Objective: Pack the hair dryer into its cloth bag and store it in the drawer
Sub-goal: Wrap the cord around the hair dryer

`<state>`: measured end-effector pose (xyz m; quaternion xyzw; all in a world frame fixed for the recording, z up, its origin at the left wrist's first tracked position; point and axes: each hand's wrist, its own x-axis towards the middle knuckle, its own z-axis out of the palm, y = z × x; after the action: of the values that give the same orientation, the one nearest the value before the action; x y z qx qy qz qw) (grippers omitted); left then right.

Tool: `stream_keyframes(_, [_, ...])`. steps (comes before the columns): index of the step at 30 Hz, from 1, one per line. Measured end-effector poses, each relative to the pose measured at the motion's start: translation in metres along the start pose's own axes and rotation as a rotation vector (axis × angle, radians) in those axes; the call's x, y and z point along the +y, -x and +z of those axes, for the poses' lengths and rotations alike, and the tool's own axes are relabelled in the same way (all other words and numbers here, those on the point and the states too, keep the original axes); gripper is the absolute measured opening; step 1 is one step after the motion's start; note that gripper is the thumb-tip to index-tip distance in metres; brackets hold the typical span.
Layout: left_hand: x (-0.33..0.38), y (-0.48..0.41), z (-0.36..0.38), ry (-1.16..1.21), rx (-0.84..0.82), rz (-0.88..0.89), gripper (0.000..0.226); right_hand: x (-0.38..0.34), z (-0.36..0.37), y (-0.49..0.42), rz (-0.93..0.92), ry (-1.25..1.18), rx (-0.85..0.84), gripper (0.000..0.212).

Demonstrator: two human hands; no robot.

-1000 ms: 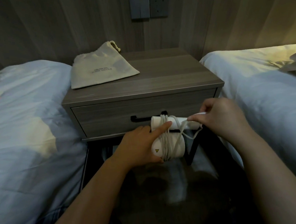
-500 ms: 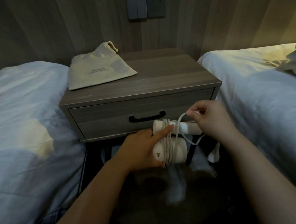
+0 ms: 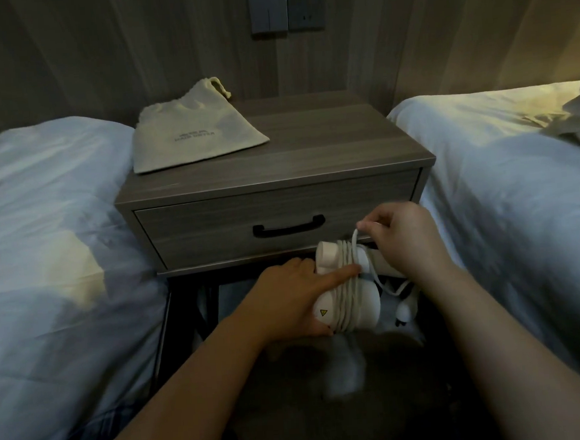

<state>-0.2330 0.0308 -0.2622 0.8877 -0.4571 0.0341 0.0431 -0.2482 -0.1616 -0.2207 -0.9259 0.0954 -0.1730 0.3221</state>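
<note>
Left hand (image 3: 287, 302): grips hair dryer (image 3: 359, 304) body, index finger straight across the cord (image 3: 346, 284) wraps.
Right hand (image 3: 407, 242): fingertips pinch a cord loop above the handle.
Hair dryer: held before the closed drawer (image 3: 213, 225).
Plug (image 3: 403, 311): apparently dangling under right wrist, dim.
Cloth bag (image 3: 193, 133): flat on nightstand (image 3: 328, 148) top, left side.

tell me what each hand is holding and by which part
The left hand grips the hair dryer by the end of its body, index finger laid across the cord wound round it. The right hand pinches a loose stretch of that cord.
</note>
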Motion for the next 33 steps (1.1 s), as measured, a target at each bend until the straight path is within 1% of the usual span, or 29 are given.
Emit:
stream_keyframes(9, [0.006, -0.002, 0.008, -0.024, -0.037, -0.001, 0.088, 0.009, 0.006, -0.001, 0.083, -0.165, -0.035, 0.028])
stream_keyframes(11, [0.006, -0.002, 0.009, -0.031, -0.053, -0.02, 0.088, 0.009, 0.006, -0.001, 0.092, -0.179, -0.075, 0.026])
stream_keyframes(13, [0.005, -0.002, 0.008, -0.023, -0.062, -0.041, 0.088, 0.009, 0.002, -0.002, 0.078, -0.199, -0.144, 0.02])
stream_keyframes(16, [-0.001, -0.001, 0.005, 0.023, -0.048, -0.098, 0.089, 0.009, -0.008, -0.005, 0.063, -0.31, -0.276, 0.009])
stream_keyframes(18, [-0.008, 0.0, 0.002, 0.055, -0.008, -0.154, 0.091, 0.012, -0.013, -0.006, 0.045, -0.444, -0.333, 0.019])
stream_keyframes(20, [-0.015, 0.002, -0.001, 0.08, 0.027, -0.221, 0.093, 0.016, -0.016, -0.008, 0.035, -0.538, -0.333, 0.029])
stream_keyframes(22, [-0.019, 0.003, -0.006, 0.133, 0.053, -0.285, 0.094, 0.019, -0.015, -0.009, 0.046, -0.544, -0.318, 0.03])
stream_keyframes(24, [-0.02, 0.004, -0.011, 0.191, 0.09, -0.331, 0.095, 0.021, -0.015, -0.01, 0.07, -0.505, -0.339, 0.024])
stream_keyframes(26, [-0.021, 0.005, -0.014, 0.23, 0.129, -0.374, 0.096, 0.023, -0.017, -0.01, 0.12, -0.468, -0.414, 0.016])
stream_keyframes(28, [-0.021, 0.004, -0.016, 0.27, 0.152, -0.404, 0.096, 0.023, -0.019, -0.008, 0.149, -0.413, -0.487, 0.017])
stream_keyframes(29, [-0.02, 0.004, -0.016, 0.286, 0.155, -0.411, 0.096, 0.023, -0.019, -0.008, 0.126, -0.355, -0.487, 0.016])
stream_keyframes(31, [-0.019, 0.003, -0.016, 0.303, 0.15, -0.41, 0.096, 0.019, -0.019, -0.007, 0.061, -0.236, -0.378, 0.013])
stream_keyframes(33, [-0.017, 0.003, -0.016, 0.297, 0.145, -0.399, 0.096, 0.015, -0.016, -0.006, 0.056, -0.268, -0.25, 0.016])
